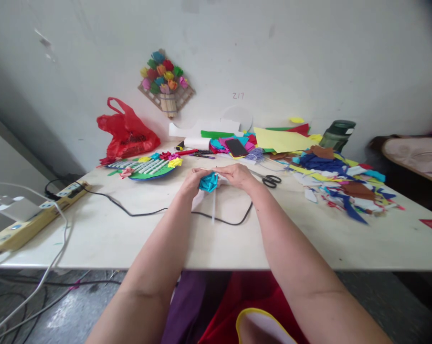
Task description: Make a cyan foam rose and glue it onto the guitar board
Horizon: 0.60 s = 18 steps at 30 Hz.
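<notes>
A blue crinkled paper flower [208, 182] is held over the middle of the table. My left hand [193, 180] is closed around its left side. My right hand [236, 175] pinches at its upper right edge, fingertips close to those of the left. Something whitish shows under the hands, and a thin translucent stick [213, 208] points down toward me; whether it joins the flower I cannot tell. Just right of my right hand lie scissors [270, 180] with black handles. A black cord [144, 214] runs across the tabletop beneath my hands.
On the left stand a power strip [40, 220], a red plastic bag [128, 131] and a round green board [147, 167] with striped rolls and paper flowers. Coloured paper scraps [344, 177] cover the right. A phone [236, 147] and a dark green bottle [337, 135] sit at the back.
</notes>
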### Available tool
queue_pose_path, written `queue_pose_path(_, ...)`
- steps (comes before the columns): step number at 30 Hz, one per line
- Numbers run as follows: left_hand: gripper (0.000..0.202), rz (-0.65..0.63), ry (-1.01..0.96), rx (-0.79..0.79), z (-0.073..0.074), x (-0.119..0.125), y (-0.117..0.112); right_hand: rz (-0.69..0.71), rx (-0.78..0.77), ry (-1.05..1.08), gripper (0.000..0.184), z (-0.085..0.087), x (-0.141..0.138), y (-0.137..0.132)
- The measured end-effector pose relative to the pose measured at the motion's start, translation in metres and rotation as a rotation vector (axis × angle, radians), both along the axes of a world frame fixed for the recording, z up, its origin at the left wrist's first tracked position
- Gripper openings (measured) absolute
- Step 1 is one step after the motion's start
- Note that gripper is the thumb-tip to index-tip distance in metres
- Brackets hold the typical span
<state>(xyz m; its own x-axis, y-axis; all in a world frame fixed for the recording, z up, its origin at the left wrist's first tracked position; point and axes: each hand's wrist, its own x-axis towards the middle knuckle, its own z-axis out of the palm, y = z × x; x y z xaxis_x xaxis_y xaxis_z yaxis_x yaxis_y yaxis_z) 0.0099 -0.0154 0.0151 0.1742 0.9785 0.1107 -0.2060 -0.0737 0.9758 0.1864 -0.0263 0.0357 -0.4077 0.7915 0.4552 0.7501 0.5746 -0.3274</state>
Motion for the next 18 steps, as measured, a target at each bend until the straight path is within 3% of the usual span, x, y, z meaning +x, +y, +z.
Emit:
queue_pose_path(11, 0.024, -0.055, 0.047, 0.011, 0.0009, -0.0019, -0.0013, 0.047, -0.106, 0.264, 0.027, -0.0054, -0.0017, 0.0038)
queue_pose_path(18, 0.022, -0.110, 0.105, 0.065, -0.0004, -0.0019, 0.0007, 0.089, -0.108, 0.302, 0.029, -0.0057, -0.0036, 0.0046)
